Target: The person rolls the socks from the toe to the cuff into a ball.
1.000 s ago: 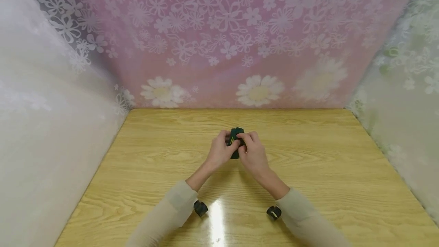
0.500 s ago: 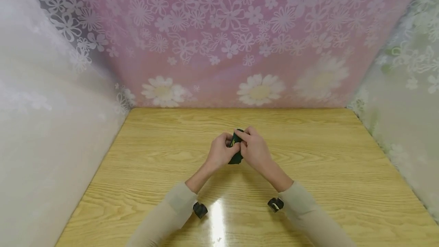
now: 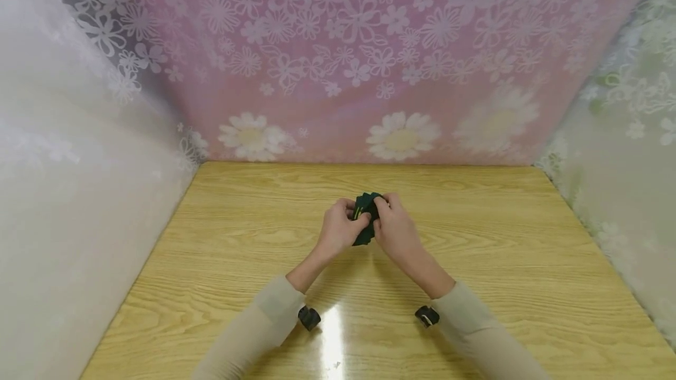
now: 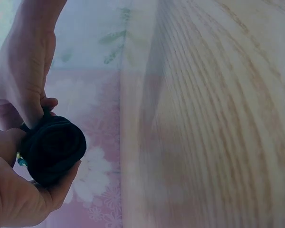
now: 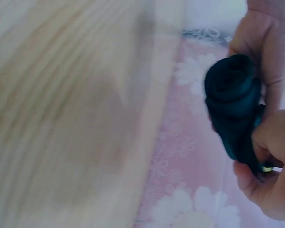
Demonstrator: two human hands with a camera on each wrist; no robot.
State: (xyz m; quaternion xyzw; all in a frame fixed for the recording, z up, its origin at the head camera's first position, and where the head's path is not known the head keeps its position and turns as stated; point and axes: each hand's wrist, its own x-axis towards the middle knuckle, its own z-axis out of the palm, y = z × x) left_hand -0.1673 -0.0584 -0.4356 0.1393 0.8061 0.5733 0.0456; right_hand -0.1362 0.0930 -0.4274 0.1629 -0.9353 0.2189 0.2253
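A small dark green rolled bundle of cloth with a thin yellow stripe [image 3: 365,216] is held above the middle of the wooden table [image 3: 237,251]. My left hand [image 3: 340,230] grips its left side with curled fingers, and my right hand [image 3: 393,228] grips its right side. In the left wrist view the rolled cloth [image 4: 51,149] shows its round end between both hands. The right wrist view shows the same cloth roll [image 5: 235,102] pinched between fingers and thumb.
Pink flowered cloth [image 3: 343,57] hangs behind the table, with pale sheets at the left [image 3: 63,192] and right [image 3: 623,151]. Small black wrist cameras sit under my left sleeve [image 3: 308,317] and right sleeve [image 3: 426,316].
Both hands have kept working the cloth roll in place; the fingers shifted slightly and the roll turned a little, showing more of its top.
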